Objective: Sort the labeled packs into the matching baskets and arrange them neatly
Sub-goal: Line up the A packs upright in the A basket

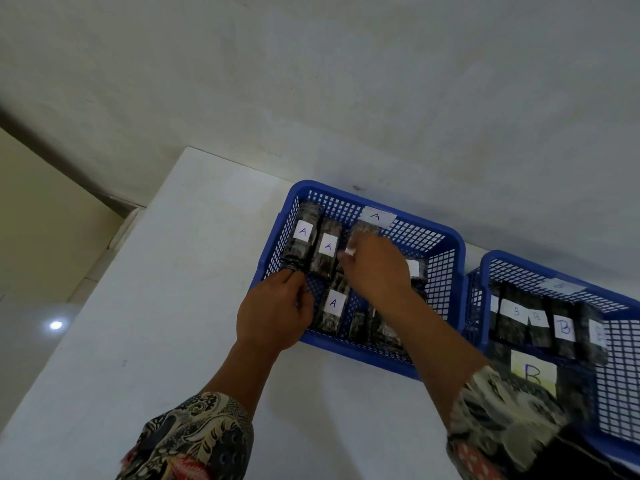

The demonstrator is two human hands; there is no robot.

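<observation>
A blue basket (446,237) tagged A stands on the white table and holds several dark packs with white A labels. Two packs (325,247) stand side by side at its far left, and another A pack (334,306) lies nearer me. My right hand (375,268) is inside the basket, fingers closed on a pack (363,232) beside those two. My left hand (277,313) rests over the basket's near left rim, fingertips touching the near end of the leftmost pack. To the right, a second blue basket (519,265) tagged B holds several B packs (562,329).
The white table (166,306) ends at a left edge with floor below. A grey wall (381,98) rises right behind the baskets. The two baskets stand almost touching. My patterned sleeves cover the near part of the table and part of the B basket.
</observation>
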